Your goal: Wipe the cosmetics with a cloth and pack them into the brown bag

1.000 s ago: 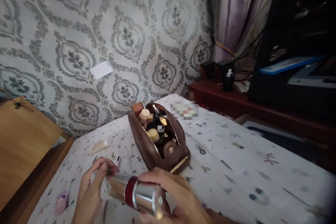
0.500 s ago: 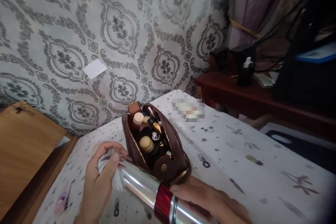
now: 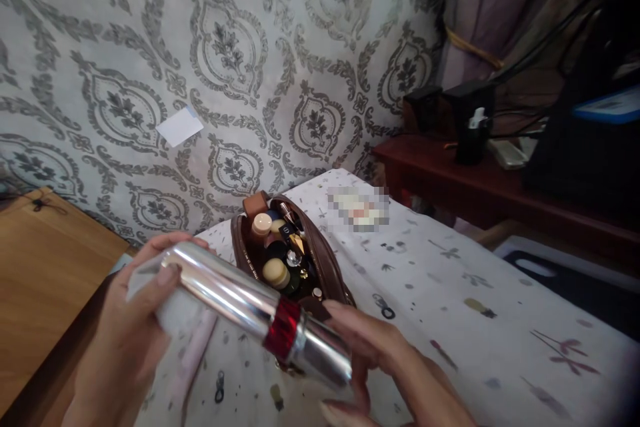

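A shiny silver bottle [image 3: 225, 290] with a red band lies tilted across the front of the view, its left end higher. My left hand [image 3: 125, 320] is closed around that left end, with a white cloth or tissue [image 3: 177, 310] bunched between palm and bottle. By the lower right end is my right hand [image 3: 395, 360], fingers apart and curved; whether a fingertip touches the bottle I cannot tell. Just behind the bottle stands an unzipped brown leather pouch [image 3: 325, 247], partly hidden by it. Inside are several cosmetic items, among them a round tan-capped jar [image 3: 276, 273].
A white patterned cloth [image 3: 425, 267] covers the table. On it, behind the pouch, is a blurred-out flat item [image 3: 359, 209]. A wooden panel [image 3: 45, 280] stands at left, patterned wallpaper behind. A dark red desk [image 3: 450, 173] with cables and small items is at right.
The bottle has moved left and up, showing more of its right end. My left hand has shifted left and now covers less of it. My right hand's fingers have come off the red band.
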Action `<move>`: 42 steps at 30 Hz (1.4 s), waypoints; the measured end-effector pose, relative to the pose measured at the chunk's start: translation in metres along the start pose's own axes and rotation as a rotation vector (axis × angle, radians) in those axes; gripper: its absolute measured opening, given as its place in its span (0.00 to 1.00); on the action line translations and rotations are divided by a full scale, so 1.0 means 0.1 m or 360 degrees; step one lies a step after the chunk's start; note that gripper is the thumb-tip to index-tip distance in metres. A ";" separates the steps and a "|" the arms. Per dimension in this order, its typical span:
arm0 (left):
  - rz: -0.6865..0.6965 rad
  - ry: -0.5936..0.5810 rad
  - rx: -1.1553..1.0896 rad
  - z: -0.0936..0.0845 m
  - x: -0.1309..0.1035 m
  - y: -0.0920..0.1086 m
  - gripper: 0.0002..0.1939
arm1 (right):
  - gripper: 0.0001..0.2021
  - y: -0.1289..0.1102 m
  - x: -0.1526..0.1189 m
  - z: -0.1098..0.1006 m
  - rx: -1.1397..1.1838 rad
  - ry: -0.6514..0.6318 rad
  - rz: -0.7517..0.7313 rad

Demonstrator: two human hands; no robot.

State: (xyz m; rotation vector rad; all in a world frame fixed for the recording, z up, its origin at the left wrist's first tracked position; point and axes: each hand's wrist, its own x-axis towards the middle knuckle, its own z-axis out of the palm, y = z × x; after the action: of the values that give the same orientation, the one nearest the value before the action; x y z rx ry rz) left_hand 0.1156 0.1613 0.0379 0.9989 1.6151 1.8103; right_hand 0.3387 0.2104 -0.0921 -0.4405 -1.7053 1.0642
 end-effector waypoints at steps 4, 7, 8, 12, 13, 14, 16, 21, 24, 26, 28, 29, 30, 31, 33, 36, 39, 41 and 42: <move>0.0546 0.0224 0.0175 -0.03 0.16 0.23 0.13 | 0.34 0.04 -0.02 -0.01 -0.0012 0.0129 0.0029; 0.0848 0.0336 0.0428 0.02 0.22 0.36 0.12 | 0.29 0.10 0.00 -0.06 -0.0088 0.0162 0.0012; 0.0896 0.0359 0.0532 0.03 0.23 0.38 0.13 | 0.27 0.12 0.01 -0.08 -0.0112 0.0171 0.0016; 0.1099 0.0325 0.1135 0.05 0.29 0.40 0.18 | 0.21 0.20 0.03 -0.14 -0.0215 0.0198 0.0023; 0.1157 0.0283 0.1270 0.05 0.31 0.40 0.19 | 0.19 0.22 0.03 -0.15 -0.0241 0.0197 0.0012; 0.1201 0.0233 0.1376 0.04 0.32 0.39 0.19 | 0.18 0.23 0.03 -0.16 -0.0260 0.0191 0.0003; 0.1262 0.0140 0.1496 0.04 0.34 0.38 0.19 | 0.16 0.27 0.04 -0.19 -0.0283 0.0167 0.0005; 0.1199 0.0195 0.1318 0.10 0.35 0.42 0.19 | 0.13 0.30 0.04 -0.23 -0.0279 0.0128 0.0031; 0.0860 0.0124 0.0683 0.16 0.35 0.40 0.15 | 0.17 0.25 0.08 -0.21 -0.0205 0.0131 0.0067; 0.0610 -0.0067 0.0334 0.19 0.35 0.33 0.11 | 0.23 0.19 0.12 -0.20 -0.0092 0.0142 0.0057; 0.0380 -0.0272 0.0163 0.23 0.33 0.22 0.10 | 0.27 0.12 0.16 -0.19 0.0008 0.0184 0.0028; 0.0277 -0.0349 0.0111 0.25 0.33 0.16 0.10 | 0.26 0.08 0.19 -0.20 0.0024 0.0217 0.0015; 0.0198 -0.0403 0.0076 0.26 0.32 0.11 0.10 | 0.24 0.04 0.21 -0.20 0.0008 0.0256 0.0004; 0.0145 -0.0434 0.0061 0.28 0.31 0.06 0.11 | 0.22 0.00 0.25 -0.22 -0.0034 0.0301 -0.0002; 0.0125 -0.0451 0.0102 0.28 0.30 -0.03 0.13 | 0.15 -0.08 0.33 -0.26 -0.0155 0.0397 0.0007; 0.0280 -0.0405 0.0433 0.22 0.28 -0.14 0.19 | 0.11 -0.17 0.49 -0.32 -0.0314 0.0540 0.0055; 0.0583 -0.0281 0.0999 0.08 0.23 -0.29 0.20 | 0.12 -0.24 0.67 -0.37 -0.0406 0.0585 0.0058; 0.0755 -0.0294 0.1295 -0.01 0.19 -0.41 0.17 | 0.12 -0.25 0.75 -0.38 -0.0445 0.0563 0.0012; 0.0822 -0.0345 0.1402 -0.06 0.17 -0.47 0.14 | 0.12 -0.25 0.79 -0.39 -0.0473 0.0547 -0.0037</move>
State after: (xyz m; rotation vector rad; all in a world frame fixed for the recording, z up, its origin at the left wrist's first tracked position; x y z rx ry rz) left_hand 0.0964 0.1788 -0.0052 2.0663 2.1836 1.1343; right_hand 0.3465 0.2707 -0.0243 -0.7457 -1.5554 0.6715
